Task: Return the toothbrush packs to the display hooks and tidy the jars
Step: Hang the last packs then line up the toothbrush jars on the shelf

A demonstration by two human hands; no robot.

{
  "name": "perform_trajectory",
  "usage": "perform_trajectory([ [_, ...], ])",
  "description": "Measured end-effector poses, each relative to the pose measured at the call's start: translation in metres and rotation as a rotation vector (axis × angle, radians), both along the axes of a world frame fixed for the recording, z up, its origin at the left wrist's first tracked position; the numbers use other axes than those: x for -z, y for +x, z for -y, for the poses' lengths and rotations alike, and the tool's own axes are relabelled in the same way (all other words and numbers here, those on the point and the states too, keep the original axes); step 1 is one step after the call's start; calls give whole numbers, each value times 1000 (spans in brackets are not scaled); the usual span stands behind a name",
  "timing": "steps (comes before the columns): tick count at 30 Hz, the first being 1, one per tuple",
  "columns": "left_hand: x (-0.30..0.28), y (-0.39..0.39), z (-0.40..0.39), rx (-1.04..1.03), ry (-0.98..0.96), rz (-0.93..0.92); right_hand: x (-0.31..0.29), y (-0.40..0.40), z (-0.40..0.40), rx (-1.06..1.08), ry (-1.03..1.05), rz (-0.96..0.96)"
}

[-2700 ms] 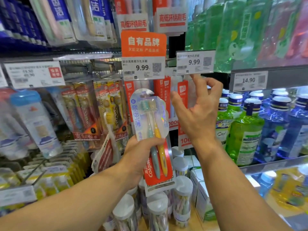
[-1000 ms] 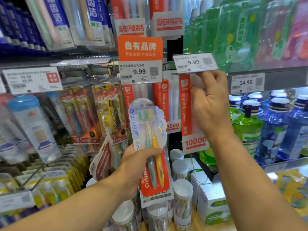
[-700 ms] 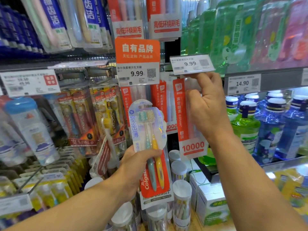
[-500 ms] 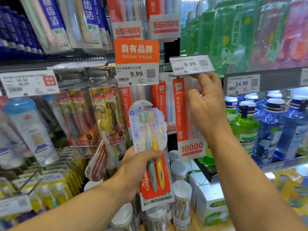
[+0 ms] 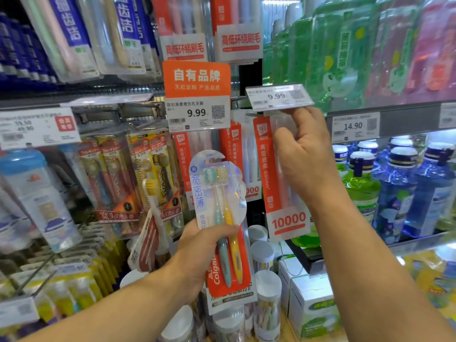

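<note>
Since a few seconds ago the right hand (image 5: 304,159) has risen from open air to the hook under the tilted 9.99 price tag (image 5: 278,97), where it now pinches the top of the red-striped toothbrush pack (image 5: 274,174) between thumb and curled fingers; the forefinger touches the tag's underside. That pack hangs with its long axis vertical, its 10000 label at the lower end, just right of two like packs already on the rail. Whether its hang-hole is fully over the hook cannot be told, as the tag and fingers cover it.

Lower and to the left, the left hand (image 5: 197,253) grips the Colgate toothbrush pack (image 5: 225,233) around its middle, thumb across the front. This pack stands upright too, bristle ends up, red card at the bottom, held in front of the display and not on any hook.

Both packs look light. Each is a thin card with a clear blister: stiff along its length, likely to bow if squeezed across the face, and a little slick on the plastic. The best hold is probably by the card edges near the top, leaving the hole free for the hook.

Below the Colgate pack, the white-lidded jars (image 5: 267,299) stand clustered at the front edge of the lower shelf, beside white boxes (image 5: 311,302). Mouthwash bottles (image 5: 394,193) fill the shelf to the right.
</note>
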State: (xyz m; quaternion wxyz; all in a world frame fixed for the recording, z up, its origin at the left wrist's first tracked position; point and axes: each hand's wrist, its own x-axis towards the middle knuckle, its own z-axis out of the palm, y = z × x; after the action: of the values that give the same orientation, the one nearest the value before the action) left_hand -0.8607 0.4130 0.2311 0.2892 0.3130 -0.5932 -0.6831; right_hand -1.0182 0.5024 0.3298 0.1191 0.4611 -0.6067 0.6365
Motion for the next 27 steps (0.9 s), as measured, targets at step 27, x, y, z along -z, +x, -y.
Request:
perform_trajectory([
  [27, -1, -22, -2, 71, -36, -11, 7, -7, 18, -319, -109, 226],
])
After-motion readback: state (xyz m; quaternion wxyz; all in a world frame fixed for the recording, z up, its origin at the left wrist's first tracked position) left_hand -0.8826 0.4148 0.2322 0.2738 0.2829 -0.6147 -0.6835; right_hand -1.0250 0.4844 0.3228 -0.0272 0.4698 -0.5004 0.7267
